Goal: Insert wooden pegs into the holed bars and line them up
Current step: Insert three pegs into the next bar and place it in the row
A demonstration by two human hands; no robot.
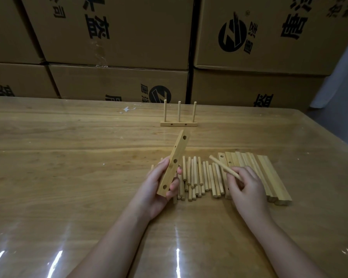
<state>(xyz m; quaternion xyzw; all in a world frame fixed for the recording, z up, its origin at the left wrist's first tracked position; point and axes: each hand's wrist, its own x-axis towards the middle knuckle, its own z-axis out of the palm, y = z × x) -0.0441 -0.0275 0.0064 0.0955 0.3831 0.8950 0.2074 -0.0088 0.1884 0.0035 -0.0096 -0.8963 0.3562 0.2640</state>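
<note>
Cardboard boxes [117,37] stacked along far edge. Wooden table [68,157] under glossy film. Row of spare bars [269,173] near right; loose peg pile [197,177] just left of it. Far centre: assembled bar [178,124] carrying three upright pegs [179,111]. Left hand [157,191] grips holed bar [171,169], tilted, raised over the pile. Right hand [247,187] pinches single peg [222,166].

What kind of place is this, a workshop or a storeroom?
Most likely a warehouse or small factory packing area: stacked printed cardboard cartons fill the back, and a wooden worktable under clear film holds batches of loose pegs and holed bars.
</note>
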